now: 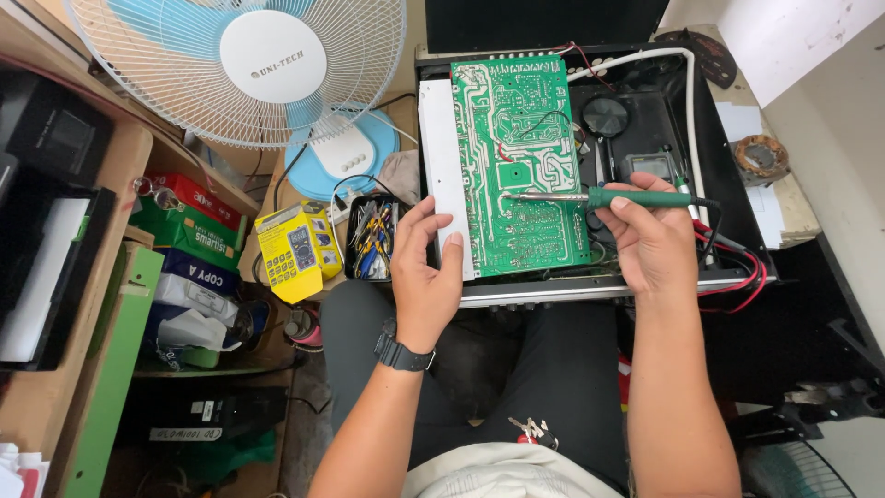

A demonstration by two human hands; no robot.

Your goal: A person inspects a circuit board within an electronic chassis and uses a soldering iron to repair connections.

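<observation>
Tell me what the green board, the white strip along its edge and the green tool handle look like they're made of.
Green circuit board: likely fibreglass laminate, glossy, with pale metal traces. White strip under the left hand: smooth, matte, plastic or painted metal, unclear. Green soldering iron handle in the right hand: looks like moulded plastic, with a bare metal shaft.

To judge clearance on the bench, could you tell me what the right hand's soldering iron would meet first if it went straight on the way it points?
The right hand holds the soldering iron pointing left; its tip already appears to rest on the green board, though depth is unclear.
</observation>
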